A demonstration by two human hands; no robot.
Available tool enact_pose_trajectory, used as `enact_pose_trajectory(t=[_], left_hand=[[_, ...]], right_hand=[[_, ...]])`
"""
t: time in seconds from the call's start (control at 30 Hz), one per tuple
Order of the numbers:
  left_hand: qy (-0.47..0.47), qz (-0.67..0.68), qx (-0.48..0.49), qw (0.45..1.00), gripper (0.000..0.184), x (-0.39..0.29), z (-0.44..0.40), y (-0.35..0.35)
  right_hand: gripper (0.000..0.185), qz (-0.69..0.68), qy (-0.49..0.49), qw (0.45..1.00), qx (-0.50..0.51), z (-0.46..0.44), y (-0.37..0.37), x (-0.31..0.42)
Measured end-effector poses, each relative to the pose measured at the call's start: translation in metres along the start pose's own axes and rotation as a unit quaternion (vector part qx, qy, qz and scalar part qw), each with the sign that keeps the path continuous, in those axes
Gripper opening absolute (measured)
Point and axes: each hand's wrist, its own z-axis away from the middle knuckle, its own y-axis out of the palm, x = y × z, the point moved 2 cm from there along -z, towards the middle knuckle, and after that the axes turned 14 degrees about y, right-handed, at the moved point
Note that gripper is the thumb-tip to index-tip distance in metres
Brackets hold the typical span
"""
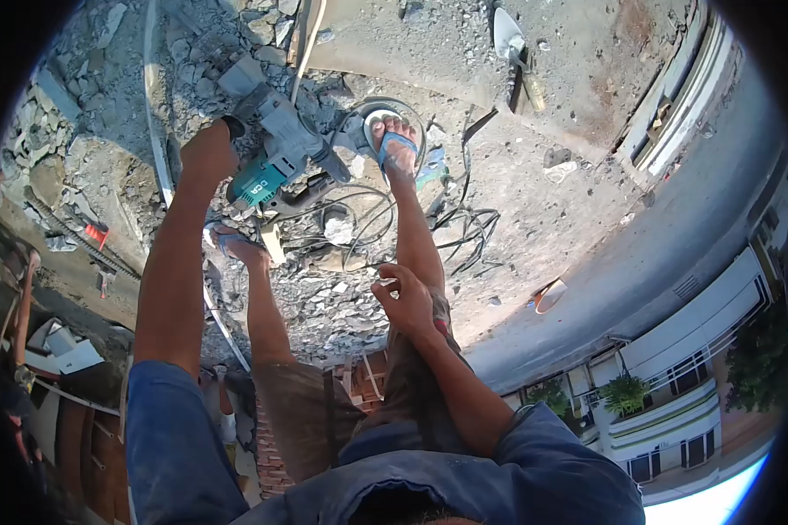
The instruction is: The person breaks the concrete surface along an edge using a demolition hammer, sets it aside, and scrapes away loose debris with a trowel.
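Observation:
A teal and grey power tool (280,153) lies on broken rubble between my outstretched left arm and my sandalled foot. My left hand (210,153) is closed round the black side handle at the tool's upper left. Over my bent knee is my right hand (403,302), its fingers curled but apart, with nothing seen in them. A black cable (477,232) lies in loops on the ground below the tool. My feet, in blue-strapped sandals (390,144), stand on either side of the tool's teal body.
A trowel (508,35) lies on the ground at the top. Long pale strips (156,114) run through the rubble on the left. An orange object (96,234) is at the far left. Bricks (271,446) show below. A road (604,289) curves past on the right.

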Motion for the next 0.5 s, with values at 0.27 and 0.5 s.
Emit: enact_pose_trajectory(t=[0.27,0.5], left_hand=[[-0.087,-0.013,0.05,0.995,0.042,-0.019,0.011,-0.008],[-0.164,0.054,-0.08,0.982,0.044,-0.019,0.027,0.002]], right_hand=[[0.045,-0.072,-0.065,0.988,-0.121,-0.168,-0.126,0.031],[0.083,0.285,0.035,0.883,-0.372,-0.338,-0.284,0.091]])
